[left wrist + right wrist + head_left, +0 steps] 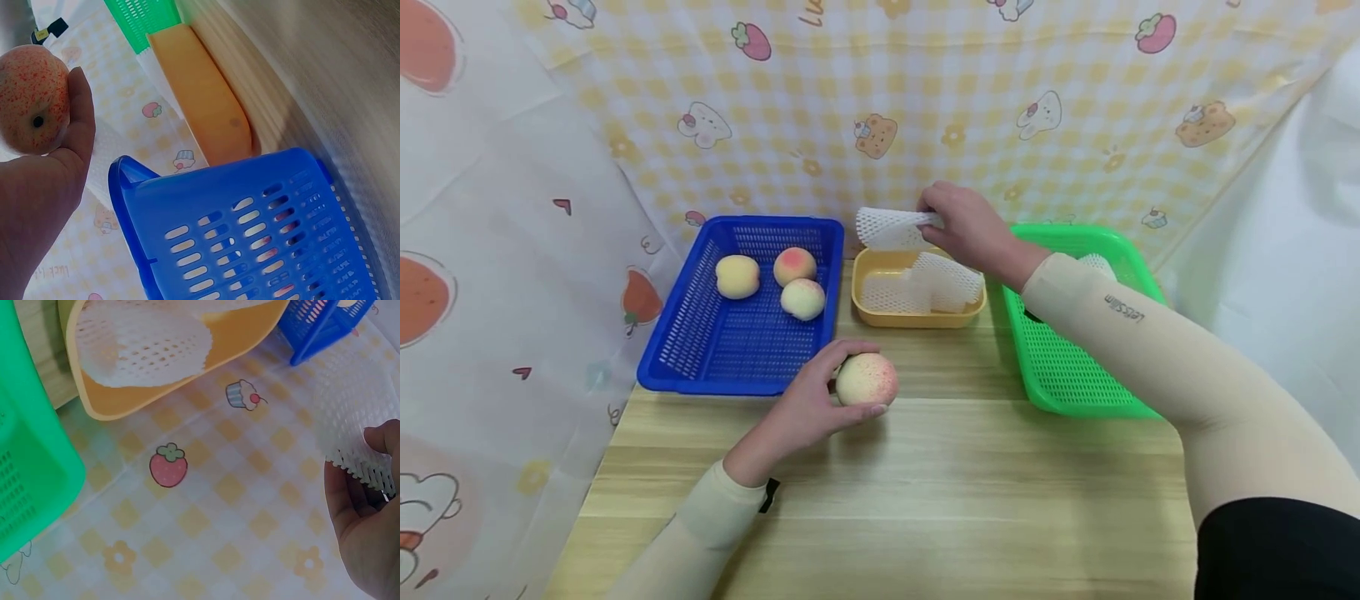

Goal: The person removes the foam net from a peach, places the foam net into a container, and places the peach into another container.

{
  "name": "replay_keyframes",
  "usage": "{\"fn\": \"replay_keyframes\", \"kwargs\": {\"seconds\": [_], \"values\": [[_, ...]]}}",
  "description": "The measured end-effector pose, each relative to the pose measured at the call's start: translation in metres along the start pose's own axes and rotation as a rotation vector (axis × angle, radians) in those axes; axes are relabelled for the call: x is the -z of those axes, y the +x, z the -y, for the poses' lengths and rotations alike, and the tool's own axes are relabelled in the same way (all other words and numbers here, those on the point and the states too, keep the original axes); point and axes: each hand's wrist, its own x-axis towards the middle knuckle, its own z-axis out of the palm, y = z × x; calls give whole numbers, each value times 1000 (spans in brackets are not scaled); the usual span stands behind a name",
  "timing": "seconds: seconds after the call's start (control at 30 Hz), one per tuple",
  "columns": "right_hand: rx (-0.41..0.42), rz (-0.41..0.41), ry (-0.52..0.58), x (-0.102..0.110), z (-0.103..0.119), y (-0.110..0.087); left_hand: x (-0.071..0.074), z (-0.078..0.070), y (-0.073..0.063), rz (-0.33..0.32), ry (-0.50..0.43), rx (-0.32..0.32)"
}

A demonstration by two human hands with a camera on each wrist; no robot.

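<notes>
Peach (867, 380), cream with pink speckles, sits in your left hand (808, 400), fingers and thumb curved round its sides, over the wooden table (962, 492) and near the right front corner of a blue basket (741, 354). The left wrist view shows 1 small dark spot (39, 121) on it. Your right hand (968, 227), farther back, pinches the end of a white foam net (883, 229) between thumb and fingers; the net points left above a yellow tray (917, 320). More foam netting (943, 283) lies in that tray (overlapping, so hard to count). The blue basket holds 3 other peaches (737, 277), 2 of them close together. At right, your forearm (1105, 329) partly covers a green basket (1078, 375) containing something in white netting (1097, 263).
</notes>
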Motion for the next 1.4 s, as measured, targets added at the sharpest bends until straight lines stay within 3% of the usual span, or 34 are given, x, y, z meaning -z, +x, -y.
{"fn": "replay_keyframes", "kwargs": {"seconds": [0.23,0.43,0.67,1.0,1.27,1.4], "values": [[-16,34,-88,-25,-5,13,0,3,0,-6,4,5],[12,119,-194,-49,-7,21,0,7,-1,-7,-6,0],[56,150,-271,-69,-14,20,1,9,-1,-11,1,-14],[294,367,-381,-97,-24,13,3,9,-2,-12,-4,-8],[275,535,-393,-107,-25,5,4,9,-3,-20,0,-10],[287,551,-370,-114,-27,1,4,10,-4,-22,6,-10]]}}
